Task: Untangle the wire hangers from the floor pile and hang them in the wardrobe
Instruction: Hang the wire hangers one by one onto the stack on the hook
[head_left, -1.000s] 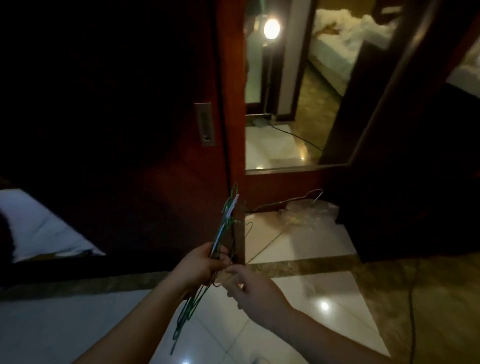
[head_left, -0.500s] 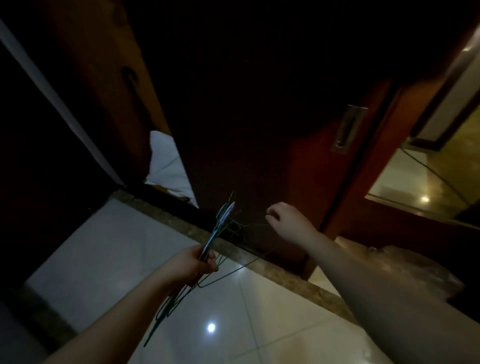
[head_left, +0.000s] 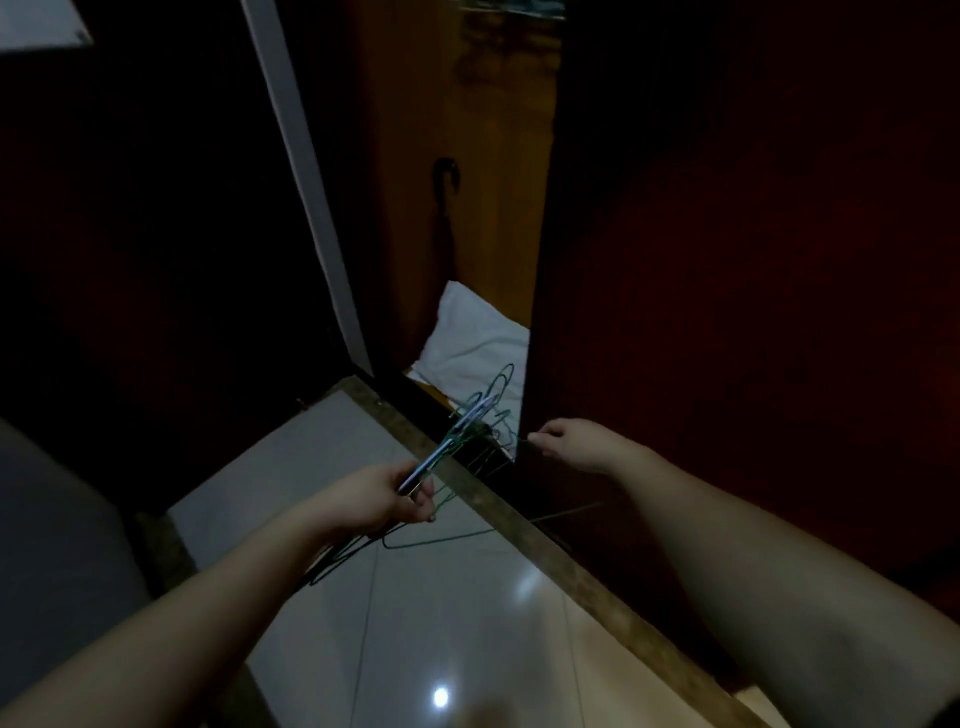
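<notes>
My left hand grips a bundle of green wire hangers. Their hooks point up toward the wardrobe opening and their lower wires trail over the floor tiles. My right hand is at the edge of the dark red wardrobe door. Its fingertips pinch a thin wire that runs to the bundle. The wardrobe interior is dim, and no rail shows in it.
A white pillow lies on the wardrobe floor behind the hooks. A dark umbrella-like thing hangs against the inner panel. A stone sill runs along the wardrobe base, with glossy floor tiles in front. At left stands a dark panel with a pale strip.
The view has swung left to the wardrobe opening. My right hand left my left hand, reached out and now stays by the door edge. My left hand keeps hold of the hangers.
</notes>
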